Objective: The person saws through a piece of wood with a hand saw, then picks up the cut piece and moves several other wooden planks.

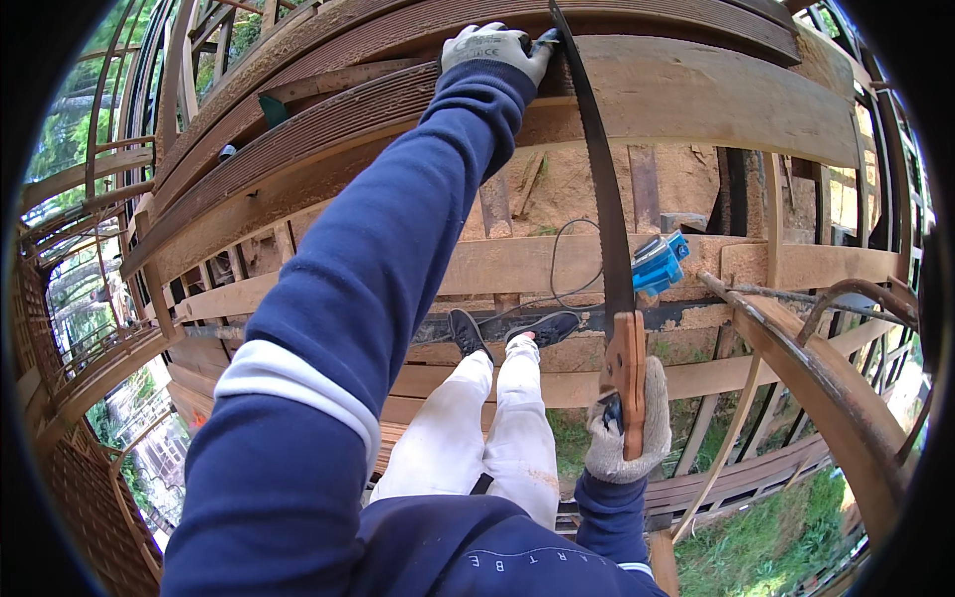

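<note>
My right hand (652, 423), in a light work glove, is closed round the wooden handle of a handsaw (607, 209). The long dark blade points away from me, its far end at the edge of the boards. My left hand (490, 52), gloved too, grips a brown ridged decking board (338, 129) just left of the blade. Its thumb side is close to the saw; the fingertips are partly hidden. Right of the blade lies a smooth, pale plank (706, 99). Whether the teeth sit in a cut cannot be made out.
A blue power tool (659, 264) with a dark cord rests on a lower plank near my feet. Sawdust covers the ground between the beams. A curved metal bar (846, 289) and a wide wooden beam (831, 398) stand at right. My shoes (542, 328) are among the timbers.
</note>
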`<state>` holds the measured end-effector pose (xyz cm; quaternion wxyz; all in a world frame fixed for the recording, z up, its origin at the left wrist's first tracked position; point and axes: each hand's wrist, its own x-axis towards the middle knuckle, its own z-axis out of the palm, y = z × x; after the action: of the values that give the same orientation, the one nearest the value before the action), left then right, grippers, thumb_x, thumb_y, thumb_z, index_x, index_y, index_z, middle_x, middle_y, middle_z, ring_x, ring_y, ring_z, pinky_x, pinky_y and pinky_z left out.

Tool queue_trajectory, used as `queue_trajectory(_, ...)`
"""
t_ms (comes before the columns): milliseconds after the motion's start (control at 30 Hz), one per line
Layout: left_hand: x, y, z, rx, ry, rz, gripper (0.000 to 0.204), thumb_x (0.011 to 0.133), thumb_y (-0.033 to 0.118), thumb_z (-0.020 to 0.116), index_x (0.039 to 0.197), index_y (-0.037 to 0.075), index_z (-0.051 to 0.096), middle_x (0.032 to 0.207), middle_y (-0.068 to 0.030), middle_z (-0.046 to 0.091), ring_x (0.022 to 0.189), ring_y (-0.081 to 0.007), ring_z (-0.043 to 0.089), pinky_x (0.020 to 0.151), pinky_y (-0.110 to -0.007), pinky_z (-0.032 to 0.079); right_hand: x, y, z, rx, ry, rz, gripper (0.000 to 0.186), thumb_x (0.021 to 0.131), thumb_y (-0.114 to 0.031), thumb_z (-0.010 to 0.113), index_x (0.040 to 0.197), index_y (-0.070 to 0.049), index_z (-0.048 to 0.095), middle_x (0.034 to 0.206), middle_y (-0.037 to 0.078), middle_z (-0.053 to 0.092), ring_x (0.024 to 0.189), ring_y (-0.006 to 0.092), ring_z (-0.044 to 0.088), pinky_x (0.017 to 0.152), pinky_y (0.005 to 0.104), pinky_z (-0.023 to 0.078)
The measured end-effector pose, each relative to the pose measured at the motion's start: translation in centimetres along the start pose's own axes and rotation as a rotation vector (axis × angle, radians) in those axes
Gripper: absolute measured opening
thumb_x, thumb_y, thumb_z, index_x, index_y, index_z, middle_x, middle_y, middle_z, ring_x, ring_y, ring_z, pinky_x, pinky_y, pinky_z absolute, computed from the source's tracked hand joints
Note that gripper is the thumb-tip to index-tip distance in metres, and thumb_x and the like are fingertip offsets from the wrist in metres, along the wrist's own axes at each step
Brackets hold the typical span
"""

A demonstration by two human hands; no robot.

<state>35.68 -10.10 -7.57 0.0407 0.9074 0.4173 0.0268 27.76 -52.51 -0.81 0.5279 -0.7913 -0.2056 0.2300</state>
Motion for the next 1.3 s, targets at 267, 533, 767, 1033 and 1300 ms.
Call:
queue_trajectory(267,0.6,0.2,-0.2,0.004,-0.032,-0.024,0.06,0.101,0.064,0.041,0.113,0.018,0.077,0.11,-0.0071,0.074,0.108,-0.0271,0.067,0.098,-0.043,0.051,9.1,-1.6,4.4,0.144,0.009,-0.2,0.063,0.087,-0.011,0.063,0.144,0.01,0.047,0.139,0.026,0.06,0.118,0.0287,0.066,0.096,0.0347,0.053)
queue_trajectory(533,0.2,0.5,-0.4,-0.004,-0.056,-0.011,0.057,0.1,0.063,0.043,0.112,0.019,0.078,0.109,-0.0063,0.074,0.108,-0.0264,0.066,0.099,-0.043,0.05,1.5,-1.3,1.2,0.211,0.037,0.013,0.063,0.085,-0.006,0.063,0.144,0.009,0.047,0.139,0.024,0.061,0.12,0.0263,0.065,0.096,0.0344,0.054)
queue_trajectory(767,0.4,-0.3,0.0,-0.01,-0.003,-0.002,0.058,0.1,0.063,0.043,0.111,0.017,0.078,0.106,-0.0071,0.074,0.106,-0.0273,0.067,0.098,-0.044,0.05,10.0,-1.2,5.1,0.066,0.001,-0.223,0.063,0.084,-0.003,0.063,0.145,0.008,0.049,0.139,0.021,0.06,0.117,0.0294,0.065,0.096,0.0381,0.054)
queue_trajectory(1033,0.1,0.3,-0.5,-0.009,-0.035,0.0,0.057,0.1,0.063,0.044,0.112,0.018,0.078,0.107,-0.0066,0.074,0.106,-0.0273,0.066,0.098,-0.043,0.05,2.4,-0.3,1.9,0.13,0.032,0.064,0.06,0.087,-0.009,0.062,0.143,0.009,0.05,0.137,0.024,0.061,0.117,0.0273,0.066,0.094,0.0349,0.054)
queue_trajectory(1300,0.2,0.1,0.2,-0.006,-0.033,0.008,0.059,0.101,0.063,0.041,0.111,0.019,0.078,0.108,-0.0054,0.074,0.108,-0.0264,0.066,0.099,-0.043,0.05,9.8,-1.4,5.3,0.139,0.007,-0.223,0.059,0.086,0.001,0.061,0.143,0.008,0.05,0.141,0.022,0.058,0.119,0.0283,0.064,0.098,0.0368,0.053)
